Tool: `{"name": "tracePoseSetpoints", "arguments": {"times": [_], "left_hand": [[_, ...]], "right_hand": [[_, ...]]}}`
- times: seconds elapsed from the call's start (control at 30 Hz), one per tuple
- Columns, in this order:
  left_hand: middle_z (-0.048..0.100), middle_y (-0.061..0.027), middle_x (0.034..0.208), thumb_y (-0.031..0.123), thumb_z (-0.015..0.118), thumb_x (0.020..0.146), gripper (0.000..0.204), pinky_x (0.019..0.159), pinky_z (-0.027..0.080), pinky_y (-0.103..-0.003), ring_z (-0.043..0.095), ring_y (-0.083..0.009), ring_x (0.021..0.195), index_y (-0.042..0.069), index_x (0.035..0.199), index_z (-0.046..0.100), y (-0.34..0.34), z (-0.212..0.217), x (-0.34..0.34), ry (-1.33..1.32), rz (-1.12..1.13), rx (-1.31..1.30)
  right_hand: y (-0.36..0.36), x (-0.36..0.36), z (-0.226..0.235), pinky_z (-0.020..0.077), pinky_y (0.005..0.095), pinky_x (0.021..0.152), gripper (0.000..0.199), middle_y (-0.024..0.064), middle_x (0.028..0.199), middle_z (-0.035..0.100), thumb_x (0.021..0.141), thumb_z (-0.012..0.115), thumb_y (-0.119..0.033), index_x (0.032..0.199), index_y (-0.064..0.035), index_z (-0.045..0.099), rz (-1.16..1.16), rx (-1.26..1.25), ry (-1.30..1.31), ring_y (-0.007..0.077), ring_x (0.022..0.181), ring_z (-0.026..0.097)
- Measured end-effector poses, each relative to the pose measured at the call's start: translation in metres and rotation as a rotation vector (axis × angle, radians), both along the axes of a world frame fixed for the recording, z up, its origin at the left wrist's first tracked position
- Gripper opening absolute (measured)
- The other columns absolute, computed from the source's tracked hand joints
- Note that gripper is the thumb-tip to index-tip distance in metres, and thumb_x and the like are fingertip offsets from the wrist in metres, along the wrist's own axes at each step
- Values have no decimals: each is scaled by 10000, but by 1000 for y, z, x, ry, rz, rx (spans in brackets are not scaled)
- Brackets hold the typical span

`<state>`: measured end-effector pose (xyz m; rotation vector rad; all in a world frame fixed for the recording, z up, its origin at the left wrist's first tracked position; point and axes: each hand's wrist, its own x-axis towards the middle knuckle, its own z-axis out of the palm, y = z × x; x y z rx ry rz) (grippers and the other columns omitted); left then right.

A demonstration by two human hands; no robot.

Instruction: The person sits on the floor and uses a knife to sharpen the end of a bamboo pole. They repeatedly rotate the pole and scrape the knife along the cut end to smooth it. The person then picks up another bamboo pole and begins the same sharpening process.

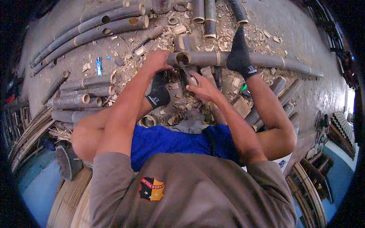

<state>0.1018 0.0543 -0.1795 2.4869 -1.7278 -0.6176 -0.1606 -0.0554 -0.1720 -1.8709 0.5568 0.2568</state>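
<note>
A long dark bamboo pole [266, 60] lies crosswise in front of me, with a hole cut in its upper side near the left end. My left hand [156, 60] is closed around that left end. My right hand [205, 88] grips a knife [185, 71], its blade up against the edge of the hole; the fist hides most of the handle. My right foot, in a black sock [238, 51], presses on the pole farther right. The left foot, also in a black sock [159, 91], is below my left hand.
Wood chips [180, 29] litter the concrete floor. Several long bamboo poles with holes [125, 26] lie at the far left, shorter bamboo tubes [87, 83] nearer. More tubes [210, 22] stand out at the far side. A chisel-like tool [154, 33] and a blue lighter-like object [99, 66] lie left.
</note>
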Motion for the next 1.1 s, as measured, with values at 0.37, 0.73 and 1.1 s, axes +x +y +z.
{"name": "tracePoseSetpoints", "arguments": {"times": [0.37, 0.73, 1.1], "left_hand": [[608, -178, 1269, 282, 864, 641, 727, 981, 509, -483, 588, -375, 1193, 45, 1256, 558, 3, 9, -39, -40, 163, -149], [637, -120, 1265, 571, 826, 721, 826, 958, 510, -445, 583, -321, 1163, 91, 1351, 594, 14, -18, -34, -46, 173, -362], [660, -56, 1247, 502, 800, 774, 646, 933, 515, -414, 596, -270, 1161, 154, 1300, 658, 15, -35, -32, 3, 221, -451]], "right_hand": [[-14, 14, -15, 483, 393, 668, 598, 134, 893, 648, 840, 712, -335, 1322, -20, 552, 125, -86, -37, 218, 765, 610], [21, 44, 9, 520, 468, 851, 540, 208, 984, 685, 840, 741, -415, 1144, 18, 629, -90, 118, 60, 354, 910, 657], [53, 76, 22, 501, 379, 630, 279, 49, 809, 644, 877, 744, -276, 989, -48, 629, -484, 449, 14, 186, 710, 604]]}}
